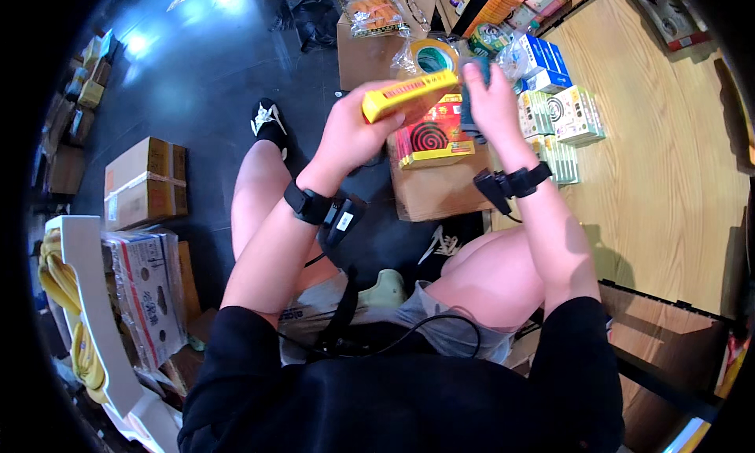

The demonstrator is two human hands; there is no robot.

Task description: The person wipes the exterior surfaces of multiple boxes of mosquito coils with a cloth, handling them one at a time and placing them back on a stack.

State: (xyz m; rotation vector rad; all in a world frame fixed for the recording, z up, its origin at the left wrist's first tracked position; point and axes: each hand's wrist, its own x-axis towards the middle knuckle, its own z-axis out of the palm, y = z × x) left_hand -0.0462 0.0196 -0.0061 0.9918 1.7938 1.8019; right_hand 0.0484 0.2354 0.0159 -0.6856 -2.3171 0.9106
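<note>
My left hand (354, 125) holds a yellow and red box (413, 93), tilted, with the thumb on its near face. In my right hand (492, 99) is a dark blue-green cloth (475, 120), close to the far end of that box. Below the raised box, several red and yellow mosquito coil boxes (436, 140) stand together on a brown cardboard box (442, 190). A roll of tape (435, 56) with a green core lies just beyond them. Both wrists wear black straps with small devices.
Packs of pale green coil boxes (569, 114) and blue boxes (545, 61) sit on the wooden shelf (660, 176) at right. A taped carton (146, 183) is on the dark floor at left, near a white stand (88, 276) with bananas. A bagged orange snack (374, 10) lies ahead.
</note>
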